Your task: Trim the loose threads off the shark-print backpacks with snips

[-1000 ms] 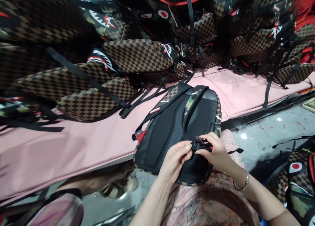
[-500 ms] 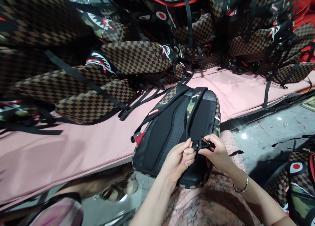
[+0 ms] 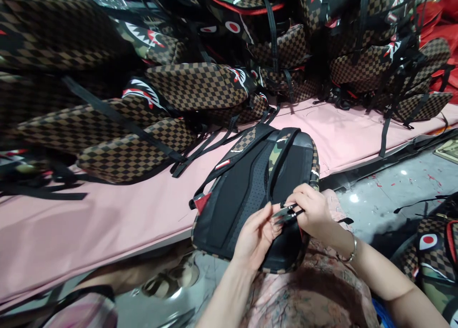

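Two hands meet over the near end of a backpack [image 3: 250, 194] that lies back-panel up, its far end on the pink worktop [image 3: 107, 213] and its near end hanging off the edge onto the person's lap. The right hand [image 3: 311, 211] holds a small pair of thread snips [image 3: 286, 212], fingers [image 3: 298, 197] clamped around the handle, the blades pointing left toward the other hand. The left hand [image 3: 255, 235] sits just left of the snips, thumb and forefinger [image 3: 266, 213] pinched together right at the blade tips; what they pinch is too small to tell. Both hands rest against the black mesh padding beside the near end of the camouflage shoulder strap [image 3: 275, 151], which runs away toward the far edge of the backpack. A bracelet [image 3: 352, 254] circles the right wrist. On the far side of the worktop a heap of checkered backpacks [image 3: 186, 87] with shark-mouth prints stretches from left to right, black straps trailing over the pink surface. Another such bag [image 3: 434, 256] stands on the grey floor at the near right.
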Tool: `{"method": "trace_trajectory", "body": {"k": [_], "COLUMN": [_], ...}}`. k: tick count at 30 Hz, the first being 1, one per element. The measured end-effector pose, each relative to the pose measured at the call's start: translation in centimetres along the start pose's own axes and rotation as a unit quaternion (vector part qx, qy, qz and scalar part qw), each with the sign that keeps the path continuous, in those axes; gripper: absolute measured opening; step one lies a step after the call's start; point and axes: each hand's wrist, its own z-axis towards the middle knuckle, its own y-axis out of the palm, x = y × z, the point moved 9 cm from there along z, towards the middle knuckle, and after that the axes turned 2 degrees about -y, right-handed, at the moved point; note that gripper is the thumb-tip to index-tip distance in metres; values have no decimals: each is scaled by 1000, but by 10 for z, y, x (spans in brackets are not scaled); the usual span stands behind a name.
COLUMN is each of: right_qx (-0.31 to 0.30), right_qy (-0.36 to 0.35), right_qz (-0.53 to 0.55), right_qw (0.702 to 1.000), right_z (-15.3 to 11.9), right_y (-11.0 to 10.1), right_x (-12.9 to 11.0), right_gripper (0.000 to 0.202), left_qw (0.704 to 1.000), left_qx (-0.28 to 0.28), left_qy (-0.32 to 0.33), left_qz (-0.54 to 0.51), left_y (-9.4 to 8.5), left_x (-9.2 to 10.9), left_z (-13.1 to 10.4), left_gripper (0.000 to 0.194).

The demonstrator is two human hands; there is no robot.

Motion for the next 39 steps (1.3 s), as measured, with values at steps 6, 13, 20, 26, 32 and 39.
{"method": "trace_trajectory", "body": {"k": [6,13,20,26,32,39], "right_qx": [-139,-205,-218,-135,-53,-12], "right_qy": [215,257,260,270,201,-46], "right_qz": [195,191,237,218,152,-51], "right_qw": [947,925,910,928,966,998], "right_z": [10,12,9,0,3,-10], "right_y": [35,45,50,51,22,-20], "right_x": [40,45,45,52,48,21], "right_gripper": [20,22,22,24,17,16], "left_qw": [994,977,976,982,984,990], "left_qx": [18,51,48,47,60,31], "left_qy": [61,108,111,108,103,63], "left_qz": [85,179,179,150,136,120], "left_y": [-1,-4,-5,-5,-6,-4], "left_x": [6,12,13,13,12,8], "left_z": [1,3,4,6,10,15], "left_gripper": [26,25,24,25,32,39]}}
